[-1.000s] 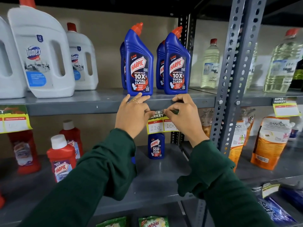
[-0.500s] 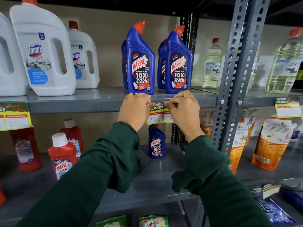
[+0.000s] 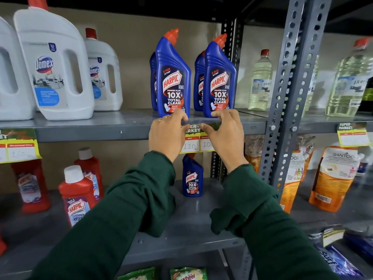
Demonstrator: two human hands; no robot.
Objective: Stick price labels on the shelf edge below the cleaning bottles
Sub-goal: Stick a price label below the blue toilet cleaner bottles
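We press a price label (image 3: 194, 140) against the grey shelf edge (image 3: 90, 132), our left hand (image 3: 167, 134) and right hand (image 3: 224, 136) pinching its top corners between thumb and fingers. Between our grips it reads "MARKET", "MRP 120". Just above stand two blue Harpic bottles (image 3: 173, 77) marked "10X TOTAL CLEAN". Left lies bare shelf edge, then white Domex jugs (image 3: 54, 65) above another label (image 3: 19, 145).

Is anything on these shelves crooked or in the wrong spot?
One thing: a small blue Harpic bottle stands alone on the lower shelf beside the red Harpic bottles, while the other blue ones are above. The price label the hands are pressing looks straight.
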